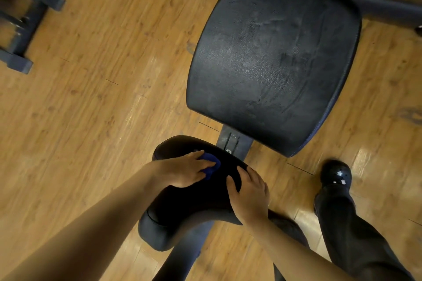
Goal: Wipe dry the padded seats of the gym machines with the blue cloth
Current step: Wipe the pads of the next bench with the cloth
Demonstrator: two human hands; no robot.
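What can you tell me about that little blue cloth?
The blue cloth is a small, soft-looking, deep blue rag, bunched up rather than spread flat. It lies on top of the smaller black pad, pressed there under the fingers of the left hand. Only a crumpled edge shows past the fingers; the rest is hidden.

The blue cloth (211,165) is bunched small under my left hand (182,170), only a crumpled edge showing past my fingers. It lies on top of the near padded seat (194,198), a rounded black cushion. Beyond it, the larger padded seat (274,64) is a broad black pad of pebbled vinyl, creased and faintly streaked.
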